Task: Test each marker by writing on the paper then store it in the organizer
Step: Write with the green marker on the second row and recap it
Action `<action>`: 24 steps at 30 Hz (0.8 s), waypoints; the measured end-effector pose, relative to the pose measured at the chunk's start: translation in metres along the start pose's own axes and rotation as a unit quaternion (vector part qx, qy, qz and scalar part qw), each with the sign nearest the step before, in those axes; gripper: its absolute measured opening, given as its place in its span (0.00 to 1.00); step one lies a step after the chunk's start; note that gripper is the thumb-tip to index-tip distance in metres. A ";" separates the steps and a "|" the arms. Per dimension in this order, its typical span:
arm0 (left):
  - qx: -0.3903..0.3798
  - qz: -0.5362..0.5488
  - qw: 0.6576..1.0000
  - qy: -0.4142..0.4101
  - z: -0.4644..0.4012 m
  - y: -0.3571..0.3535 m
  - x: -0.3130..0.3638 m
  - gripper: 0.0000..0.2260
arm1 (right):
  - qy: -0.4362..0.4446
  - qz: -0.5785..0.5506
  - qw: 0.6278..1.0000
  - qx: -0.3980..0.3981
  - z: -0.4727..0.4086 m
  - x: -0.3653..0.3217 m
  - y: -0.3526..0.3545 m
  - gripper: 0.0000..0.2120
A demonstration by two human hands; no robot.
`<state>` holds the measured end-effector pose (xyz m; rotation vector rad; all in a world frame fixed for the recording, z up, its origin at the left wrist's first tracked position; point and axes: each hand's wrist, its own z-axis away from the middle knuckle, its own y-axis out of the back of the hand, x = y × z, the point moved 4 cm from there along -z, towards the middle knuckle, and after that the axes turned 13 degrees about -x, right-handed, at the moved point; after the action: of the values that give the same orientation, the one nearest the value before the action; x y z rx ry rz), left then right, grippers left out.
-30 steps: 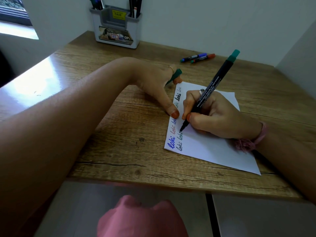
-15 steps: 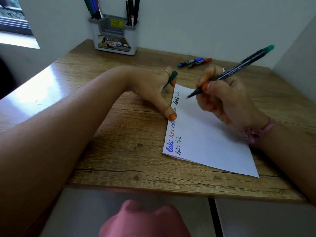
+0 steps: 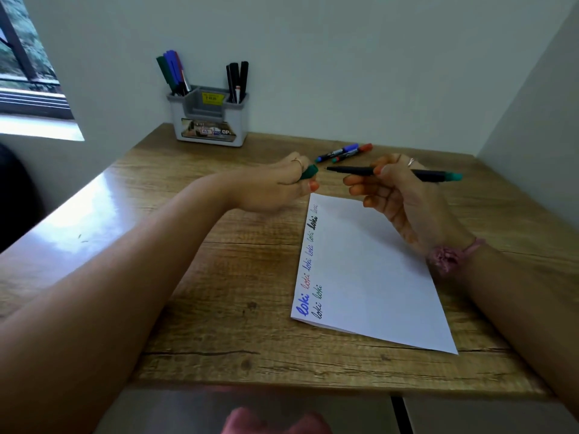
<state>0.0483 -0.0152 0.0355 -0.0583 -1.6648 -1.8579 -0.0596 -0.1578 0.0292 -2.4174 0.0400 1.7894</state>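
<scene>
Since the earlier frame the green marker has been lifted off the paper and turned level, its tip aimed at the cap pinched in the left hand, presumably for recapping; the right hand is pinching the barrel, with the organizer well behind, against the wall

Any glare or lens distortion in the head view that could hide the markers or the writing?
Head view: window glare washes out the desk's left edge, away from the work; wide-angle bending bows the walls and stretches the forearms; paper evenly lit, the writing legible; green marker in the right hand and cap in the left hand slightly soft.
</scene>
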 end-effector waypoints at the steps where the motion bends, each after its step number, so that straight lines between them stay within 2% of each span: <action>1: 0.002 -0.002 1.000 -0.005 0.000 0.000 0.000 0.08 | -0.002 0.000 1.000 0.001 0.001 0.000 -0.001 0.12; 9: -0.002 -0.037 0.999 -0.028 -0.006 -0.001 -0.002 0.07 | -0.008 0.036 0.999 -0.013 0.003 0.000 -0.004 0.09; 12: 0.011 -0.053 0.997 -0.046 -0.005 0.001 -0.001 0.07 | -0.002 0.091 0.996 -0.020 0.004 -0.001 -0.003 0.06; 15: 0.051 -0.061 0.993 -0.088 -0.001 0.008 0.002 0.06 | 0.019 0.172 0.985 -0.017 0.004 -0.003 0.000 0.03; 17: 0.097 -0.038 0.989 -0.104 0.002 0.013 0.003 0.13 | 0.030 0.198 0.979 -0.032 0.005 -0.004 -0.001 0.06; 19: 0.129 0.010 0.985 -0.110 0.005 0.018 0.003 0.17 | 0.035 0.180 0.980 -0.072 0.006 -0.003 -0.004 0.09; 22: 0.160 0.068 0.976 -0.135 0.012 0.022 0.006 0.11 | 0.023 0.100 0.990 -0.094 0.004 -0.001 -0.006 0.14; 24: 0.176 0.090 0.969 -0.145 0.015 0.023 0.007 0.10 | 0.026 0.073 0.995 -0.069 0.003 -0.001 -0.004 0.08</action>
<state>0.0480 -0.0046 0.0619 -0.3350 -2.0920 -1.4480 -0.0623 -0.1531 0.0301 -2.6202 0.1042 1.8441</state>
